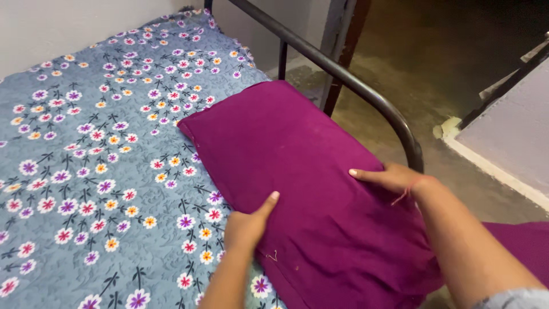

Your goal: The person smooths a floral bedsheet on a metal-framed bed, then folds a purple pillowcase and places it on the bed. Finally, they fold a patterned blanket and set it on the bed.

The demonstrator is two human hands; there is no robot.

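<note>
A purple pillow (297, 166) lies at the end of a bed, on a blue-grey sheet with a flower print (86, 149). My left hand (247, 226) grips the pillow's near left edge, thumb on top and fingers tucked under it. My right hand (389, 177) rests flat on the pillow's right side, close to the bed rail, with a red thread tied round the wrist.
A dark curved metal bed rail (343, 74) runs along the pillow's right edge. Beyond it is a bare concrete floor (434, 68) and a pale raised slab (509, 137) at the right. A white wall (68, 23) borders the bed's far side.
</note>
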